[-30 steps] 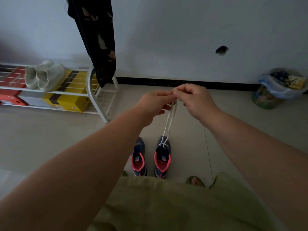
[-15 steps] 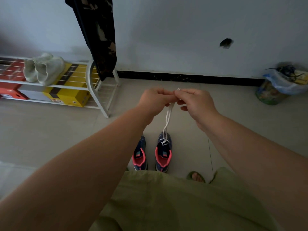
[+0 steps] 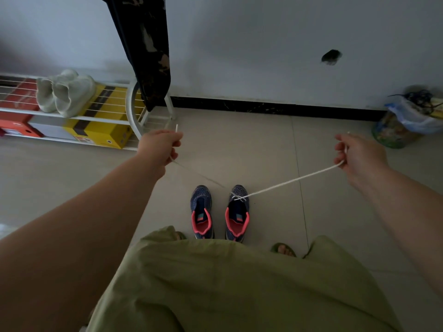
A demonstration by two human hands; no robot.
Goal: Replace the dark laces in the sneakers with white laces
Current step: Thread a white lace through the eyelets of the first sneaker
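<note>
Both hands, joined above the shoes a second ago, have drawn apart. The left hand (image 3: 161, 146) and the right hand (image 3: 357, 154) now stand on opposite sides of the right sneaker (image 3: 237, 213), each raised above it and towards the wall.

Grip: each hand is curled round one end of the white lace (image 3: 290, 181), the tips standing up out of the fists. The lace runs taut from the right hand down to the front eyelets of the right sneaker; the strand to the left hand is blurred and faint.

Task objects: the lace is threaded only at the toe end of the right sneaker. The left sneaker (image 3: 201, 212), just beside it on the floor (image 3: 263, 144), shows no lace.

Risks (judged): unequal pulling would leave one end shorter than the other, and a hard pull could lift or tip the light shoe.

Surroundings: beyond the left hand, a shoe rack (image 3: 134, 104) carries a pale pair of shoes (image 3: 64, 92) and a yellow box (image 3: 105, 121). A lined bin (image 3: 405, 123) stands beyond the right hand. No writing on the boxes can be read.
</note>
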